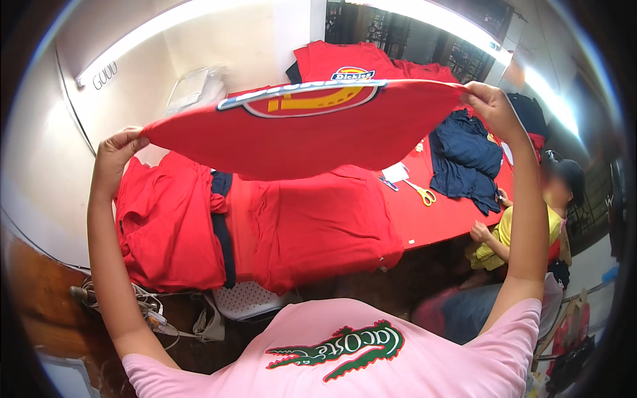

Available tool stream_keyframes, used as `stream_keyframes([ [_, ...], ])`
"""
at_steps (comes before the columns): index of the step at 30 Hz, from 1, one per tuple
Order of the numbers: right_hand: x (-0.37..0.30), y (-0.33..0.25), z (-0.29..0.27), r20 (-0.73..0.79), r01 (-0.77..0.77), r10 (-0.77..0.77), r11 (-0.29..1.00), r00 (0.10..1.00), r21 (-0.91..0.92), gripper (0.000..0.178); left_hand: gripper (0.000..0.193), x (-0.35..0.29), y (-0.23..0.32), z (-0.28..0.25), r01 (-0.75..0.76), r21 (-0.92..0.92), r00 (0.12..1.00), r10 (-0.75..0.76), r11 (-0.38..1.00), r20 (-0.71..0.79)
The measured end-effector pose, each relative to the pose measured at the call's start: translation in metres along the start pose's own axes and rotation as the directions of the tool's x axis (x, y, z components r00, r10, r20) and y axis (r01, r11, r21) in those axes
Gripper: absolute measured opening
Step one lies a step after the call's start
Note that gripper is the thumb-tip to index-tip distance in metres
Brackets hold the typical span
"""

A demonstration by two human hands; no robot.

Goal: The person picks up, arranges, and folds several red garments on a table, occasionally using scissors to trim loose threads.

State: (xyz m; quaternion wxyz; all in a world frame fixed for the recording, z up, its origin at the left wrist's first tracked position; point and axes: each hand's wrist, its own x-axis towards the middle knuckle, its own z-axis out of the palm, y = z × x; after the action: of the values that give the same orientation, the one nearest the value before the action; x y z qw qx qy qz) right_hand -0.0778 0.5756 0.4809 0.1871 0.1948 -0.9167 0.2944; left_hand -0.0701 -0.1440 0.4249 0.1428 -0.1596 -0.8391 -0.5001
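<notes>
A red T-shirt (pixel 305 149) with a yellow, white and dark blue print hangs stretched in the air between my hands. My left hand (pixel 119 149) pinches one end of it at the left. At the right, my right hand (pixel 491 107) is closed on the opposite end. Below the raised shirt, another red T-shirt (pixel 325 225) is spread on the table, its front part draping over the near edge. To its left lies a heap of red garments (pixel 169 232) with dark blue cloth (pixel 223 229) beside it.
Yellow-handled scissors (pixel 425 195), small snips (pixel 388 184) and a white paper (pixel 395 173) lie on the red tabletop (pixel 438 225). Dark blue garments (pixel 468 159) are piled behind them. A person in yellow (pixel 504 232) sits at the right. A white perforated stool (pixel 249 302) stands below the table.
</notes>
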Motion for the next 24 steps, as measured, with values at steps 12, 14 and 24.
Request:
stream_keyframes([
  [12,0.069,0.068,-0.010,0.051,-0.050,0.020,0.696,0.999,0.716,0.036,0.030,0.068,0.015,0.041,-0.142,-0.505,0.983,0.063,0.851,-0.170],
  [14,0.087,0.088,0.035,0.114,-0.152,0.102,0.749,0.988,0.645,0.042,0.049,0.095,-0.065,0.041,0.079,-0.468,0.984,-0.144,0.880,-0.106],
  [24,0.122,0.131,0.098,0.095,-0.222,0.228,0.636,0.969,0.739,0.027,0.044,0.153,-0.067,0.097,0.073,-0.364,0.952,-0.174,0.929,-0.253],
])
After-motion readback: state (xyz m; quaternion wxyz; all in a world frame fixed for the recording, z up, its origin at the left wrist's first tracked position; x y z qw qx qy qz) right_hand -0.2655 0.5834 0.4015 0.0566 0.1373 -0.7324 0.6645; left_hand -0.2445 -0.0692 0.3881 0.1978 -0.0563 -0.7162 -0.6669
